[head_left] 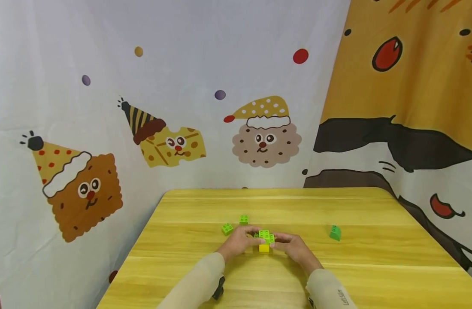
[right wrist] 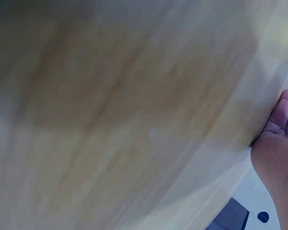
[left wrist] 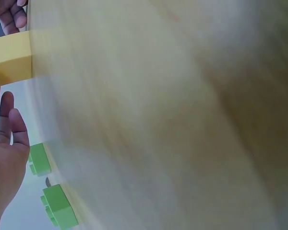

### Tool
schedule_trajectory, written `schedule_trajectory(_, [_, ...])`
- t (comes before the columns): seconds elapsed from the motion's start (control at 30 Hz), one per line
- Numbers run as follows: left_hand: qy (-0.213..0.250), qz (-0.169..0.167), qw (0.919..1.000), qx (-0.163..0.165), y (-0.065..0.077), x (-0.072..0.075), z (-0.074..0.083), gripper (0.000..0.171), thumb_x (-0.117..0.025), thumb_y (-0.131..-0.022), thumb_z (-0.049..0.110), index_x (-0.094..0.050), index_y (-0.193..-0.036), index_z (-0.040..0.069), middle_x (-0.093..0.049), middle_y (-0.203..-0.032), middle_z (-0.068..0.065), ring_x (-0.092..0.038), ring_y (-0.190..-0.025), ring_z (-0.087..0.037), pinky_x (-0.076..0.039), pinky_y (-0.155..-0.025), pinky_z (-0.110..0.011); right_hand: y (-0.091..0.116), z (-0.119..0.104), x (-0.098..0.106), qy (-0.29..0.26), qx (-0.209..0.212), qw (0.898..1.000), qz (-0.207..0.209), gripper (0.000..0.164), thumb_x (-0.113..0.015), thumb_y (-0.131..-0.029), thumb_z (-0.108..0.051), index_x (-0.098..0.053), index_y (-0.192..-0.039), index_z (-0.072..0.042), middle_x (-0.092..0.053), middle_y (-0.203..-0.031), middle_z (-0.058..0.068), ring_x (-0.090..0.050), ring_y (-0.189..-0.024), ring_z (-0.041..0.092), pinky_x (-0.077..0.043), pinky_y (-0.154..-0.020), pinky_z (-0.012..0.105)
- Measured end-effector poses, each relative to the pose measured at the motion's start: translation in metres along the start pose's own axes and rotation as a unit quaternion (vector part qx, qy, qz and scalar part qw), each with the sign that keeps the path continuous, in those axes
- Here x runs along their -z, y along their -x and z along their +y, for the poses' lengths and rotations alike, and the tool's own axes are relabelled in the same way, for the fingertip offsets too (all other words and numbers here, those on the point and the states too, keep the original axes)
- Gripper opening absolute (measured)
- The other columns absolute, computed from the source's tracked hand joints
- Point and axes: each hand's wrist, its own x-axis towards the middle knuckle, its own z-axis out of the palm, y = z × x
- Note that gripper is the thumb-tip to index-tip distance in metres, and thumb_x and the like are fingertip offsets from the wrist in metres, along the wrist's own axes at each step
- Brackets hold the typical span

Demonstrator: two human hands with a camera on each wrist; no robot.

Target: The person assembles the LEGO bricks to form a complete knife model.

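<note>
A small stack stands between the two hands near the middle of the table. Its base is a yellow toy brick (head_left: 264, 248), with light green toy bricks (head_left: 264, 234) on top and jutting out at the sides. From the left, my left hand (head_left: 239, 241) pinches the green bricks, its thumb at their front. My right hand (head_left: 296, 249) grips the green part from the right. In the left wrist view the yellow brick (left wrist: 12, 58) shows beside the left hand (left wrist: 9, 160). The right wrist view catches the right hand (right wrist: 278, 148) only at its edge; its fingertips are cut off.
Two loose light green bricks, one nearer (head_left: 227, 228) and one farther (head_left: 244, 219), lie behind the left hand. A darker green sloped brick (head_left: 335, 232) sits off to the right. The wooden table (head_left: 182, 266) meets a printed cloth (head_left: 205, 64) at the back.
</note>
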Motion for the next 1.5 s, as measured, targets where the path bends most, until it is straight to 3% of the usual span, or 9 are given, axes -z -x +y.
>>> schedule_trajectory(0.23, [0.012,-0.003,0.9999,-0.006,0.001,0.001,0.003,0.033,-0.078,-0.087,0.037,-0.071,-0.115,0.022,-0.062,-0.108,0.005,-0.055,-0.102,-0.02,-0.049,-0.083,-0.036,-0.001,0.0,-0.001,-0.01,0.002,1.0,0.003,0.049,-0.081,-0.085,-0.024,-0.067,-0.126,-0.002,-0.067,-0.12,0.013,-0.062,-0.108,0.027,-0.05,-0.091,0.047])
schedule_trajectory(0.5, [0.016,-0.005,0.9999,0.003,0.001,0.009,0.003,0.059,-0.077,-0.088,0.037,-0.059,-0.137,0.012,-0.061,-0.117,0.003,-0.053,-0.112,-0.022,-0.047,-0.093,-0.046,-0.002,-0.002,-0.001,-0.012,0.007,1.0,0.008,0.047,-0.081,-0.084,-0.018,-0.067,-0.125,0.001,-0.068,-0.117,0.014,-0.064,-0.105,0.025,-0.051,-0.088,0.043])
schedule_trajectory(0.77, [0.02,0.013,0.9997,-0.006,-0.001,0.026,0.008,0.055,-0.075,-0.09,0.038,-0.059,-0.138,0.016,-0.062,-0.125,-0.002,-0.051,-0.117,-0.024,-0.044,-0.097,-0.05,-0.002,-0.002,-0.001,0.012,-0.008,0.999,0.033,0.044,-0.083,-0.082,-0.02,-0.071,-0.122,-0.005,-0.07,-0.113,0.01,-0.064,-0.102,0.024,-0.05,-0.079,0.038])
schedule_trajectory(0.97, [0.016,0.042,0.9989,-0.016,-0.003,0.041,0.004,0.052,-0.075,-0.089,0.039,-0.062,-0.134,0.016,-0.063,-0.125,-0.008,-0.054,-0.115,-0.024,-0.045,-0.096,-0.049,-0.001,-0.001,-0.002,0.007,-0.011,0.999,0.032,0.045,-0.083,-0.082,-0.019,-0.07,-0.123,-0.004,-0.07,-0.114,0.01,-0.063,-0.104,0.024,-0.05,-0.083,0.04])
schedule_trajectory(1.1, [0.034,0.071,0.9967,-0.019,-0.004,0.052,0.003,0.046,-0.074,-0.092,0.031,-0.062,-0.132,0.013,-0.062,-0.123,-0.011,-0.054,-0.112,-0.024,-0.047,-0.093,-0.046,-0.001,-0.002,-0.002,0.008,-0.012,0.999,0.032,0.045,-0.083,-0.082,-0.02,-0.07,-0.123,-0.005,-0.07,-0.114,0.01,-0.063,-0.103,0.024,-0.05,-0.08,0.039])
schedule_trajectory(1.27, [0.049,0.111,0.9924,-0.017,-0.005,0.066,-0.002,0.047,-0.073,-0.092,0.031,-0.062,-0.133,0.01,-0.062,-0.12,-0.009,-0.054,-0.111,-0.025,-0.047,-0.093,-0.045,-0.002,-0.002,-0.003,0.005,-0.01,0.999,0.033,0.044,-0.083,-0.081,-0.018,-0.071,-0.121,-0.005,-0.07,-0.113,0.012,-0.064,-0.103,0.024,-0.05,-0.081,0.037])
schedule_trajectory(1.5, [0.039,0.165,0.9852,0.027,-0.006,0.081,-0.014,0.051,-0.075,-0.09,0.036,-0.063,-0.132,0.012,-0.06,-0.125,-0.012,-0.054,-0.114,-0.025,-0.045,-0.096,-0.046,-0.001,-0.002,-0.001,0.008,-0.013,0.999,0.03,0.046,-0.083,-0.081,-0.021,-0.071,-0.122,-0.005,-0.07,-0.114,0.011,-0.063,-0.101,0.023,-0.049,-0.078,0.036])
